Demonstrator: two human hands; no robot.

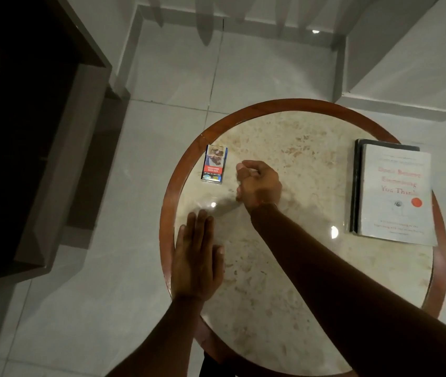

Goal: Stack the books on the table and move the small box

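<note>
A round table (311, 126) with a marble top and a red-brown wooden rim fills the view. At its right edge a white book with red title letters (396, 194) lies on top of a dark book (357, 183). A small blue and red box (214, 164) lies flat near the left rim. My right hand (258, 185) hovers just right of the box, fingers loosely curled with nothing in them, not touching it. My left hand (196, 257) rests flat on the tabletop at the near left, fingers together.
Pale floor tiles (107, 240) surround the table. A dark wooden cabinet (31, 131) stands at the left. White wall steps (379, 63) rise behind the table at the back and right.
</note>
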